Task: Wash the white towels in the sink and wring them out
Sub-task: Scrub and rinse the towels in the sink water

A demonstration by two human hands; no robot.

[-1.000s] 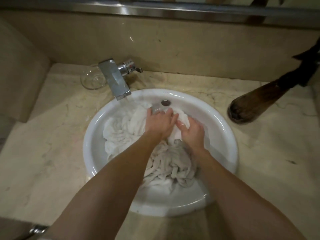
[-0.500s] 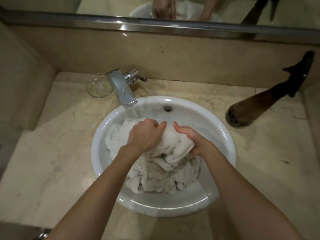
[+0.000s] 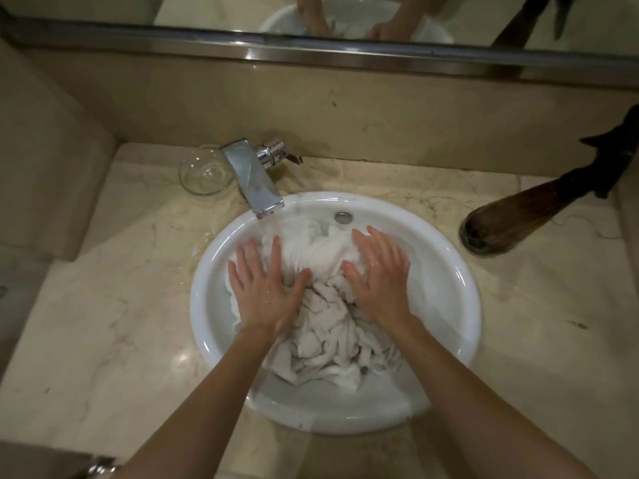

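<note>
A crumpled heap of wet white towels (image 3: 328, 337) fills the round white sink (image 3: 460, 305). My left hand (image 3: 266, 288) lies flat on the heap's left side, fingers spread and straight. On the right side my right hand (image 3: 380, 274) presses down the same way, palm on the cloth. Water runs from the chrome tap (image 3: 252, 181) onto the towels at the back left of the basin.
A clear glass bowl (image 3: 205, 174) stands on the marble counter left of the tap. A dark wooden vase-like object (image 3: 518, 216) lies on the counter at the right. A mirror with a metal ledge runs along the back wall.
Both hands let go of the bunched towel they were gripping and now lie spread flat on the heap. The towels have sunk lower into the basin.
</note>
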